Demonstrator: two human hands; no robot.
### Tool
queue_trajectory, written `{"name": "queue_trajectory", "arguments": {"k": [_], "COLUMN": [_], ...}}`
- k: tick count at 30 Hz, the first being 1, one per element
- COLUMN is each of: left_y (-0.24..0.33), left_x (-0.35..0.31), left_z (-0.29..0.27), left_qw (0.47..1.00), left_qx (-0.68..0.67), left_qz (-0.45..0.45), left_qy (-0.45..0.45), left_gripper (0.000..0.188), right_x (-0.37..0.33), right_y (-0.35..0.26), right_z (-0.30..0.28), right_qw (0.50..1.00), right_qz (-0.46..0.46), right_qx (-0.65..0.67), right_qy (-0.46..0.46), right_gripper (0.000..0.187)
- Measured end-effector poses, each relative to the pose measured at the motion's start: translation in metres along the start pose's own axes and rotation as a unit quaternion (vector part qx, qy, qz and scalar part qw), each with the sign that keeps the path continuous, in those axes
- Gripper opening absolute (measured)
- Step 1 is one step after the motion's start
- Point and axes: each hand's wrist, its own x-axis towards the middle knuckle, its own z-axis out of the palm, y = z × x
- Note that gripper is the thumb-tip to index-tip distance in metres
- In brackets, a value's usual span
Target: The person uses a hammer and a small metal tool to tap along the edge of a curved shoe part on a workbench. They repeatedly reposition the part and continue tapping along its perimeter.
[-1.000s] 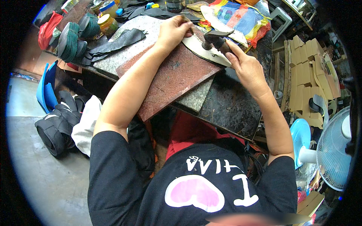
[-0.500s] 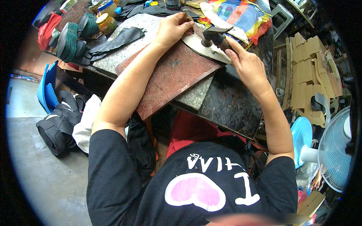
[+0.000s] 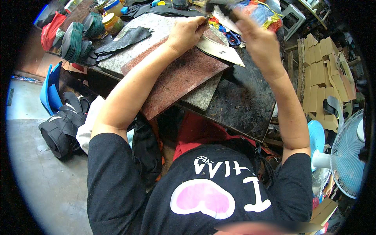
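In the head view, upper centre of the frame, the left hand [image 3: 190,34] pinches a small dark tool [image 3: 206,18], mostly hidden, while the right hand [image 3: 260,44] grips a blurred hammer [image 3: 215,6]. Clean strikes probably need the tool upright and fingers clear of its top. The white piece [image 3: 221,51] lies between and slightly below both hands, partly over the red-brown board [image 3: 184,78]; left-hand contact is unclear.

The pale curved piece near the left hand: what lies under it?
The reddish-brown board shows along the near edge of the pale curved piece, whose right tip reaches beyond the board, over the dark tabletop. What the piece itself covers cannot be seen.
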Motion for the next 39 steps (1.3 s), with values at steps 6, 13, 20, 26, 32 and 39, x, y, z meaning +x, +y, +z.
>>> {"name": "queue_trajectory", "arguments": {"k": [6, 13, 20, 26, 32, 39], "left_y": [-0.005, -0.023, -0.024, -0.023, -0.008, 0.005], "left_x": [-0.008, -0.005, -0.006, -0.007, -0.002, -0.002], "left_z": [0.002, -0.001, 0.004, 0.008, 0.002, -0.002], "left_qw": [0.992, 0.848, 0.913, 0.950, 0.999, 0.995], "left_qx": [-0.046, -0.414, -0.319, -0.251, -0.045, 0.074], "left_qz": [-0.114, -0.328, -0.252, -0.186, -0.026, -0.021], "left_qy": [0.001, 0.033, -0.005, 0.005, 0.004, -0.058], "left_gripper": [0.024, 0.020, 0.020, 0.020, 0.023, 0.024], "right_x": [-0.023, -0.053, -0.052, -0.044, -0.005, -0.012], "right_y": [0.040, 0.044, 0.051, 0.049, 0.011, 0.026], "right_z": [0.005, 0.024, 0.020, 0.019, -0.031, 0.000], "right_qw": [0.993, 0.982, 0.983, 0.985, 0.979, 0.995], "right_qz": [0.017, 0.066, 0.064, 0.080, -0.065, 0.077], "right_qx": [-0.103, -0.129, -0.125, -0.085, 0.188, -0.005], "right_qy": [-0.049, -0.120, -0.122, -0.124, 0.041, -0.056], "right_gripper": [0.036, 0.040, 0.040, 0.038, 0.037, 0.038]}}
